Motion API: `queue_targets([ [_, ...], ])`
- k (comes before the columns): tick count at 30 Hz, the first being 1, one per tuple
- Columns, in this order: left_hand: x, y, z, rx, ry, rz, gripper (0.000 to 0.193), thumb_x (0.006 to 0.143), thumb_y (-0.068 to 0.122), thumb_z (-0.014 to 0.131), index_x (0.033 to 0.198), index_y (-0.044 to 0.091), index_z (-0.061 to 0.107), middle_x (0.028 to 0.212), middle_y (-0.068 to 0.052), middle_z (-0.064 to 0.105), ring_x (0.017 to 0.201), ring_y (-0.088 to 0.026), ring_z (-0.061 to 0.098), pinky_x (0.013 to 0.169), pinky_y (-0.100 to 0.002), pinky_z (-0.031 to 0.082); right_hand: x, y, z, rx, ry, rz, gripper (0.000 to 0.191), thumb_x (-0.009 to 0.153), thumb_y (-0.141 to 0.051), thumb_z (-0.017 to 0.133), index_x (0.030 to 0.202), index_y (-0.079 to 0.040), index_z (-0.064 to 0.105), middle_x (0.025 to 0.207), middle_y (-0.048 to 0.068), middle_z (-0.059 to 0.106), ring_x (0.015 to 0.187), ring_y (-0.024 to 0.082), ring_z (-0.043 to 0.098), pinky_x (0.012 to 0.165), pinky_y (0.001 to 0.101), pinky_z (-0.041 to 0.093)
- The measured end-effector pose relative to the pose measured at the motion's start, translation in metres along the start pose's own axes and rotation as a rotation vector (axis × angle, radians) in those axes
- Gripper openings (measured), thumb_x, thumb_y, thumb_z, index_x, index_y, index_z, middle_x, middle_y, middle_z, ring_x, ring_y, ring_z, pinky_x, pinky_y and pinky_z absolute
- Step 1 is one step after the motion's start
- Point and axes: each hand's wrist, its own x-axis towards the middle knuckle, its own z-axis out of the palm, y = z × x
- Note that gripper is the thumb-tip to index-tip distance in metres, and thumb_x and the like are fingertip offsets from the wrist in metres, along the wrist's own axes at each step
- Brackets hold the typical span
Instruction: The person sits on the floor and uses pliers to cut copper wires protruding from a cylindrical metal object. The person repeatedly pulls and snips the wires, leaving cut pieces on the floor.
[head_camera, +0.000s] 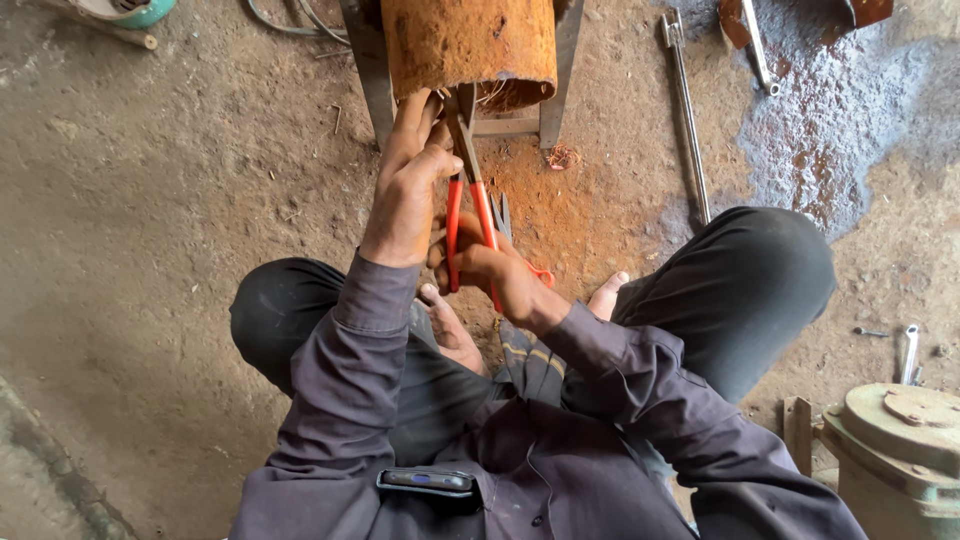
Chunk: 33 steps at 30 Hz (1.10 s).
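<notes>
A rusty orange cylinder (468, 45) rests on a grey metal stand (372, 75) at the top middle. Pliers with red handles (468, 205) point up, their dark jaws at the cylinder's lower rim. My right hand (490, 272) grips the red handles from below. My left hand (408, 185) reaches up beside the pliers, fingers touching the cylinder's lower edge and thumb pressed against the pliers near the jaws. I sit on the dirt floor with my knees spread and bare feet under my arms.
A long metal rod (687, 120) lies on the ground at the upper right, near a wet dark patch (830, 130). A green round metal part (900, 450) stands at the lower right. A phone (425, 482) sits in my shirt pocket. Rust dust covers the ground under the cylinder.
</notes>
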Motion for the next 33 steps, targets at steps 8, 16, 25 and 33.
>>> queue_targets([
  [8, 0.000, 0.011, 0.009, -0.017, -0.036, 0.049, 0.075, 0.081, 0.008, 0.049, 0.154, -0.003, 0.034, 0.156, -0.026, 0.044, 0.148, -0.033, 0.046, 0.111, -0.041, 0.046, 0.019, 0.006, 0.003, -0.002, 0.176, -0.118, 0.060, 0.086, 0.000, 0.050, 0.140, -0.009, 0.028, 0.119, 0.017, 0.060, 0.085, 0.024, 0.063, 0.075, 0.0383, 0.053],
  [16, 0.000, 0.001, 0.013, -0.001, 0.008, 0.067, 0.085, 0.084, 0.005, 0.053, 0.163, 0.003, 0.022, 0.168, -0.027, 0.026, 0.157, -0.036, 0.028, 0.121, -0.043, 0.039, 0.015, -0.001, 0.007, -0.029, 0.126, -0.115, 0.082, 0.087, -0.003, 0.053, 0.161, -0.012, 0.019, 0.118, 0.018, 0.059, 0.088, 0.023, 0.062, 0.076, 0.0385, 0.052],
  [25, 0.000, 0.006, 0.017, -0.029, 0.017, 0.057, 0.072, 0.083, 0.004, 0.051, 0.152, 0.000, 0.033, 0.158, -0.026, 0.040, 0.148, -0.035, 0.041, 0.115, -0.043, 0.044, 0.010, -0.029, 0.012, -0.015, 0.241, 0.115, 0.064, 0.090, -0.014, 0.055, 0.152, -0.007, 0.041, 0.134, 0.008, 0.061, 0.109, 0.018, 0.063, 0.086, 0.0433, 0.059],
  [33, 0.009, -0.004, 0.018, -0.051, 0.019, 0.095, 0.037, 0.088, 0.003, 0.051, 0.123, -0.007, 0.047, 0.138, -0.024, 0.050, 0.118, -0.026, 0.046, 0.112, -0.035, 0.041, 0.037, 0.009, -0.002, -0.157, 0.363, -0.136, 0.044, 0.094, -0.018, 0.052, 0.134, 0.000, 0.059, 0.097, 0.009, 0.068, 0.083, 0.017, 0.065, 0.065, 0.0344, 0.057],
])
